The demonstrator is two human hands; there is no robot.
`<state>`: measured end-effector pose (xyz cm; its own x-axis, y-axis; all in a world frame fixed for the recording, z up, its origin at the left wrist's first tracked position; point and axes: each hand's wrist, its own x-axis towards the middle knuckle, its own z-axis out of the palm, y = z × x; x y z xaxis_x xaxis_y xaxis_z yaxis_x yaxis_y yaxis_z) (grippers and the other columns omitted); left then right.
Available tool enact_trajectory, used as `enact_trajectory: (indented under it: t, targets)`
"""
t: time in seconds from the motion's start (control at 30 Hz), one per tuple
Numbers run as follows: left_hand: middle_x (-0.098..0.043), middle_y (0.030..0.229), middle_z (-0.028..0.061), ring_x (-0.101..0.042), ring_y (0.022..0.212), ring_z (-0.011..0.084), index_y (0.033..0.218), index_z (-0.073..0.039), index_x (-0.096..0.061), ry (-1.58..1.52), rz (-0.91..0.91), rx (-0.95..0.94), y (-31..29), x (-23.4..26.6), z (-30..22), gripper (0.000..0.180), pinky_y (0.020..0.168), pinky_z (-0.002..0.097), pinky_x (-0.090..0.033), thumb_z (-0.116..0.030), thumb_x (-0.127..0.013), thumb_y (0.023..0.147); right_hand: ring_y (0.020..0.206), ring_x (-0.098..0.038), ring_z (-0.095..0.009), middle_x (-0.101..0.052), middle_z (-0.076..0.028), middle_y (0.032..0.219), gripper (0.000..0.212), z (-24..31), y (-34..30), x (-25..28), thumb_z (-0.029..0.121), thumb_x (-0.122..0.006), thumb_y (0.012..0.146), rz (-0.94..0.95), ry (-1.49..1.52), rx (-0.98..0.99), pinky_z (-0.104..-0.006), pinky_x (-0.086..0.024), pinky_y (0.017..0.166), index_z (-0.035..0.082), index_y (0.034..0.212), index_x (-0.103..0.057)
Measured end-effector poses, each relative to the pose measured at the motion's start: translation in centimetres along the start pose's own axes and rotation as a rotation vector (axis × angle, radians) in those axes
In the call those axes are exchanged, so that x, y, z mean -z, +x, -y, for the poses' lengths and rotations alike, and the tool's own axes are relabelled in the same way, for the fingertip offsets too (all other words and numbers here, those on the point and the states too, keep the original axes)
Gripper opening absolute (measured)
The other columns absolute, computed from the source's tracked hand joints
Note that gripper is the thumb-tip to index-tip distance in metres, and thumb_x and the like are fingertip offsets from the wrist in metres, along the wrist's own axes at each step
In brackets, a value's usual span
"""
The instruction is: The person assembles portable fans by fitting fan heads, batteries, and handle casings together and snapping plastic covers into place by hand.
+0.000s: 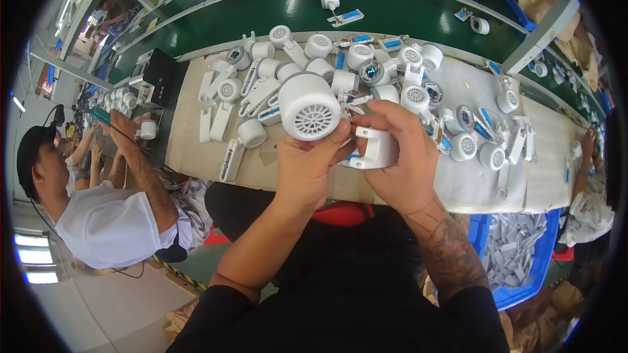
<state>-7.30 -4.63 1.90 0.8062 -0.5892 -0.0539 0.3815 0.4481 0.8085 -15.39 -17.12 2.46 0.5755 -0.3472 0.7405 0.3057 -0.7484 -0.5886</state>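
Observation:
My left hand (302, 168) is closed around a white fan head (310, 106), a short cylinder with a slotted round grille tilted toward me. Close beside it, my right hand (407, 157) grips a white plastic handle shell (374, 148) with two small holes at its end. Between the two pieces, near my fingertips, thin wires and a small part (354, 106) show; how they join is partly hidden by my fingers. Just beyond my hands lies a crowd of similar fan heads (318, 46) and handle pieces (223, 121), several with blue parts inside.
Past the worktable (261, 173) runs a green conveyor belt (261, 13) carrying a few units. At lower right stands a blue bin (484, 235) of white plastic pieces. A co-worker (118, 216) sits at left near a black box (159, 78). Another person's arm (584, 157) shows at right.

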Motion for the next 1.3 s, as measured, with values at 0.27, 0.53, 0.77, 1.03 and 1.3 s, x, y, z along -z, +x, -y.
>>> enact_trajectory:
  t: [0.27,0.53,0.77,1.03,1.3]
  targets:
    - [-0.071,0.109,0.0069,-0.07,0.096,0.0152,0.116,-0.003,-0.066,-0.027,-0.01,0.12,-0.1,1.1,-1.4,0.023,0.076,0.0313,-0.063,-0.016,-0.068,0.097,0.089,-0.066,-0.013,-0.071,-0.007,0.098,0.044,-0.2,0.2,2.9,0.012,-0.084,0.08,0.138,0.292,-0.468,-0.0269,-0.053,0.079,0.002,0.118,-0.063]
    - [-0.07,0.112,0.0114,-0.07,0.101,0.0217,0.124,0.002,-0.061,0.369,0.288,0.098,1.3,1.7,-1.5,0.03,0.086,0.0347,-0.056,-0.014,-0.064,0.098,0.093,-0.063,-0.011,-0.068,-0.007,0.101,0.051,-1.8,3.0,4.4,0.018,-0.084,0.081,0.153,0.475,-0.503,-0.0275,-0.052,0.082,-0.002,0.122,-0.062]
    - [-0.07,0.108,0.0087,-0.068,0.094,0.0143,0.125,0.004,-0.059,0.323,0.423,0.294,0.5,0.3,-2.2,0.036,0.085,0.0285,-0.055,-0.01,-0.071,0.093,0.072,-0.064,-0.011,-0.069,-0.006,0.081,0.041,-1.7,8.5,4.6,0.031,-0.085,0.078,0.735,0.359,-0.557,-0.0253,-0.05,0.064,-0.002,0.097,-0.071]
    - [-0.07,0.108,0.0117,-0.069,0.099,0.0193,0.12,0.005,-0.062,0.213,0.355,0.26,0.1,-0.1,-2.5,0.033,0.089,0.0359,-0.059,-0.004,-0.073,0.09,0.096,-0.064,-0.012,-0.069,-0.007,0.107,0.056,-1.4,6.7,4.4,0.023,-0.081,0.081,0.391,0.667,-0.518,-0.0265,-0.052,0.086,-0.002,0.128,-0.06]
    - [-0.069,0.105,0.0118,-0.07,0.1,0.0218,0.113,0.006,-0.064,0.136,0.332,0.242,-0.2,-0.9,-2.7,0.023,0.085,0.0369,-0.06,-0.001,-0.067,0.092,0.092,-0.064,-0.01,-0.069,-0.004,0.102,0.047,-1.6,6.7,4.5,0.015,-0.083,0.083,0.37,0.741,-0.518,-0.0246,-0.053,0.08,0.001,0.122,-0.064]
